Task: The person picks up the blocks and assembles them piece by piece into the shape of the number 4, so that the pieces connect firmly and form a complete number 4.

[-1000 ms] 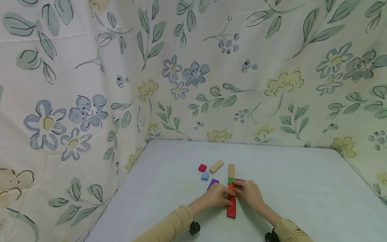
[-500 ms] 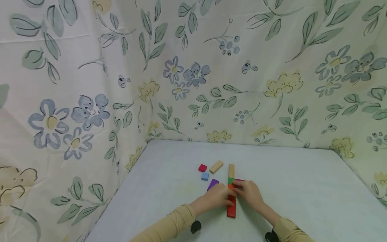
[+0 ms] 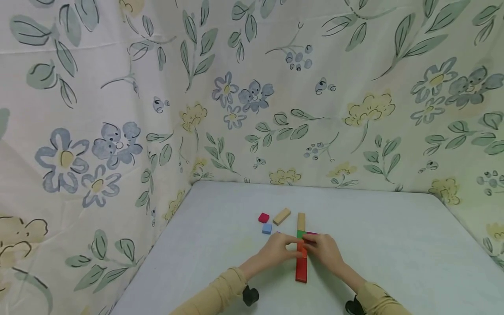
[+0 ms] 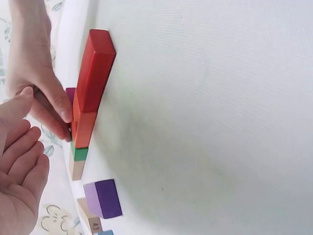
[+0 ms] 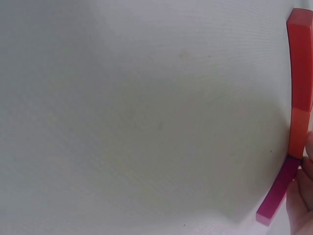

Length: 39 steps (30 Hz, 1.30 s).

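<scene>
A row of wooden blocks runs away from me in the head view: red (image 3: 301, 272), orange (image 4: 86, 129), green (image 3: 300, 234) and natural wood (image 3: 301, 221). Off its right side branches a magenta block (image 5: 279, 191), partly covered by my right hand (image 3: 326, 253). That hand's thumb and index finger pinch at the orange block. Just left of the row my left hand (image 3: 271, 250) hovers with loosely bent fingers, holding nothing; in the left wrist view it is apart from the blocks. A purple block (image 4: 108, 199) shows there and is mostly hidden by my left hand in the head view.
Beyond my left hand lie a small crimson block (image 3: 263, 217), a light blue block (image 3: 267, 229) and a loose natural wood block (image 3: 281, 216). The white table (image 3: 378, 227) ends at a floral curtain (image 3: 252, 144) at the back and left.
My left hand has lifted off the red and orange blocks and drawn slightly back left, now covering most of the purple block. The right hand stays in place.
</scene>
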{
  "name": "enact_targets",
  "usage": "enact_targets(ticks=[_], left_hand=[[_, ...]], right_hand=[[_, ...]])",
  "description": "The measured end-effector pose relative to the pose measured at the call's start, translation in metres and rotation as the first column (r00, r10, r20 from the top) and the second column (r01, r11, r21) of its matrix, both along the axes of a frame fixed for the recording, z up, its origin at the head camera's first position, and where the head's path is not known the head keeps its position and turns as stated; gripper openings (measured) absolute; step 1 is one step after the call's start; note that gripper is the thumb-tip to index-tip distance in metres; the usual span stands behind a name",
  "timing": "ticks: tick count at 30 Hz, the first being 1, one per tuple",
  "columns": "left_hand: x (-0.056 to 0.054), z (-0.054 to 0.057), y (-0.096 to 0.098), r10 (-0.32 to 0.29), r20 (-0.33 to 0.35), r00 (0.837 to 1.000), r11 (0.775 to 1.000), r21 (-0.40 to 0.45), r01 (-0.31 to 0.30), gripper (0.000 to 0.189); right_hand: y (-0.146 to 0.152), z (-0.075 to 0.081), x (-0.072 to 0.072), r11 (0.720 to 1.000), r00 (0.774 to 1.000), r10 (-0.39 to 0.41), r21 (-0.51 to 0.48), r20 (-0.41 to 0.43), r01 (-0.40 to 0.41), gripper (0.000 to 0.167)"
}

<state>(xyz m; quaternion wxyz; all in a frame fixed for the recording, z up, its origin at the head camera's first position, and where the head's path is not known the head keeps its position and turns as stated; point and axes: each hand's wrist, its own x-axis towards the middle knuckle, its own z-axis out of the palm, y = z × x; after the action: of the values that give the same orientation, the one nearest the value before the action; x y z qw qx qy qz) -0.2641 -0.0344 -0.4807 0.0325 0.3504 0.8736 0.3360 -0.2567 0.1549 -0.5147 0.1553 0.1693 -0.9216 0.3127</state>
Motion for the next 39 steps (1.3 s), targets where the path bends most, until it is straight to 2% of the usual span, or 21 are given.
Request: enact_targets(ticks=[5,7,12,18,21,25,29,32,36,39], left_hand=[[-0.001,0.001,-0.014,0.119,0.043,0.992,0.989,0.084,-0.123,0.038],[-0.003,0.000,-0.020,0.146,0.059,0.988,0.982,0.115,-0.152,0.039],[-0.008,0.000,-0.034,0.188,0.077,0.979,0.965,0.173,-0.199,0.040],[-0.011,0.009,-0.047,0.256,0.109,0.961,0.939,0.209,-0.274,0.039],[-0.011,0.012,-0.050,0.275,0.126,0.953,0.929,0.219,-0.298,0.039],[-0.012,0.012,-0.052,0.281,0.132,0.951,0.924,0.232,-0.305,0.039],[-0.013,0.004,-0.052,0.291,0.135,0.947,0.914,0.253,-0.317,0.039],[-0.011,-0.006,-0.052,0.315,0.153,0.936,0.905,0.248,-0.345,0.041],[-0.006,-0.023,-0.049,0.361,0.186,0.914,0.882,0.251,-0.399,0.042],[-0.003,-0.034,-0.046,0.413,0.196,0.889,0.852,0.262,-0.453,0.042]], right_hand=[[-0.001,0.000,-0.001,1.000,0.998,-0.027,0.002,0.052,0.026,0.024],[-0.001,0.000,-0.002,0.999,0.997,-0.035,0.004,0.072,0.035,0.025],[-0.001,0.002,-0.001,0.999,0.995,-0.052,0.015,0.088,0.051,0.025],[-0.001,0.002,-0.001,0.998,0.995,-0.058,0.025,0.081,0.056,0.024],[-0.001,0.001,-0.001,0.998,0.996,-0.055,0.024,0.071,0.053,0.024],[0.000,0.000,-0.001,0.999,0.997,-0.049,0.017,0.060,0.048,0.025],[0.000,-0.001,-0.001,0.999,0.998,-0.039,0.007,0.057,0.039,0.025],[-0.001,0.000,-0.001,0.999,0.997,-0.037,0.002,0.062,0.036,0.025],[-0.001,0.001,-0.001,0.999,0.997,-0.043,0.006,0.068,0.043,0.024],[-0.001,0.001,-0.001,0.999,0.997,-0.047,0.010,0.060,0.046,0.024]])
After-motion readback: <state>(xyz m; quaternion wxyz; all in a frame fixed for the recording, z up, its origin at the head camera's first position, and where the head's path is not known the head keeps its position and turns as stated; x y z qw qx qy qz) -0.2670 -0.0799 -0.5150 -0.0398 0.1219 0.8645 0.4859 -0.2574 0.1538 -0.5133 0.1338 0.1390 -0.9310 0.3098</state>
